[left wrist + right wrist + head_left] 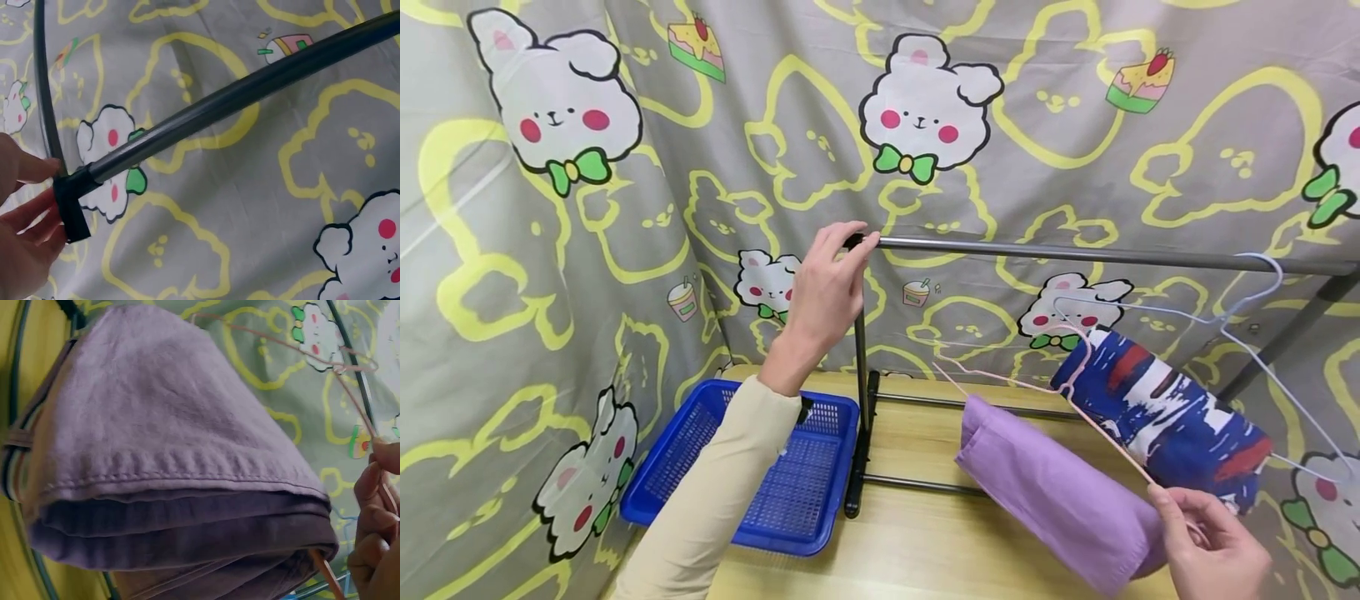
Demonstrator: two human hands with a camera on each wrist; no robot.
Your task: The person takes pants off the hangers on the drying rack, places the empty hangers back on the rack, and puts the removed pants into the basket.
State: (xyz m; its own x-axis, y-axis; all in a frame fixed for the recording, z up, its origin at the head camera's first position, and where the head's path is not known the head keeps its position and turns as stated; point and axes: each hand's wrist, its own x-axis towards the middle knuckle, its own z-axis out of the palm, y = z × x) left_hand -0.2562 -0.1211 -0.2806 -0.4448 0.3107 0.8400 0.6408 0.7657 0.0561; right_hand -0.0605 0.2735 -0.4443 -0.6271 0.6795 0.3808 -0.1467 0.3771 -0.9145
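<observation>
My left hand (pixel 831 283) grips the top left corner of a dark metal clothes rack (pixel 1037 252), its thumb and fingers around the black corner joint (pixel 76 209) in the left wrist view. At the lower right, my right hand (pixel 1217 542) pinches the shoulder of a pink hanger (pixel 1108 435). Folded purple trousers (pixel 1060 496) hang over this hanger, below and in front of the rack's bar. The hanger's hook is off the bar. In the right wrist view the purple cloth (pixel 175 406) fills the middle, with its stitched hem and folded layers showing.
A light blue hanger (pixel 1225 321) hooks over the bar's right end, carrying a blue, white and red patterned garment (pixel 1180 425). On the wooden surface (pixel 917 542), left of the rack, sits a blue plastic basket (pixel 793 492). A rabbit-print curtain (pixel 1060 192) surrounds the area.
</observation>
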